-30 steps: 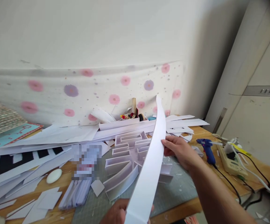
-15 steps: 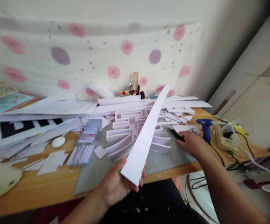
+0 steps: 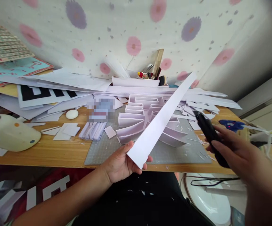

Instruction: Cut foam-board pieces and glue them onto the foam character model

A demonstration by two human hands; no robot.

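Here, the left hand (image 3: 119,163) pinches the near end of a long white strip (image 3: 160,121) — thumb on top, the other fingers curled beneath it. The strip is flat, plain and matte, with straight cut edges and square ends. It looks stiff, like thin board or card, and shows no bend along its length. It is held in the air, slanting up and away to the right from the table's front edge. On the way it passes over the grey cutting mat (image 3: 98,153) and a white model (image 3: 136,121) of curved and straight walls that stands on the mat. Its far end shows against the flowered cloth (image 3: 133,45) on the wall. The right hand (image 3: 234,153) is closed around a black tool (image 3: 207,131), fingers wrapped along its handle. The tool's tip points up toward the strip's far half — near it, though contact cannot be told. Just beyond that hand a blue glue gun (image 3: 230,125) lies on the wooden table (image 3: 56,152).
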